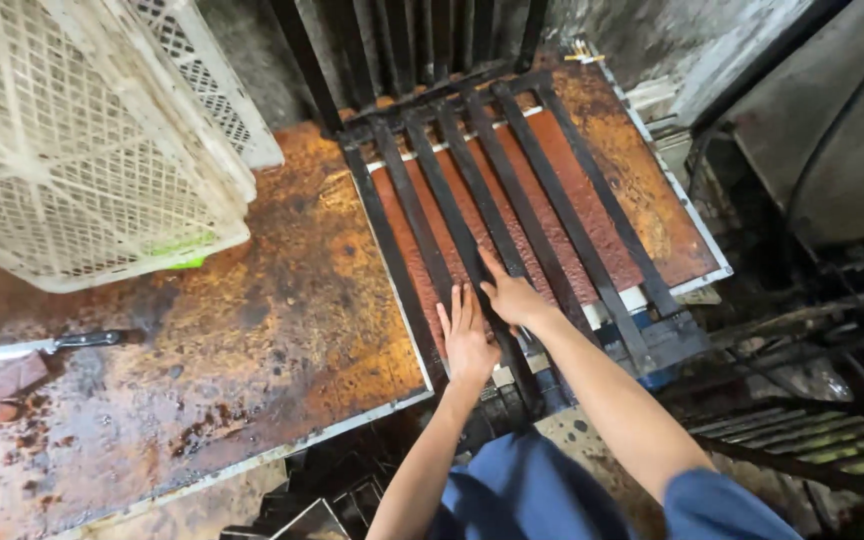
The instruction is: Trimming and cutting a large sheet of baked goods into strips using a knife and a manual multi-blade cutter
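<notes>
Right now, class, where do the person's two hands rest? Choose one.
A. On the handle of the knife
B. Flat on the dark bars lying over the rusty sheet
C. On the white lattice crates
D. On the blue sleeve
B: the left hand and right hand lie open, palms down, on the dark bars, far from the crates and knife.

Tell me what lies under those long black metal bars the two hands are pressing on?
Under the black metal bars lies a reddish-brown textured sheet with a pale rim, showing between them. The left hand and right hand rest flat on top. The strips directly beneath each bar are covered.
</notes>
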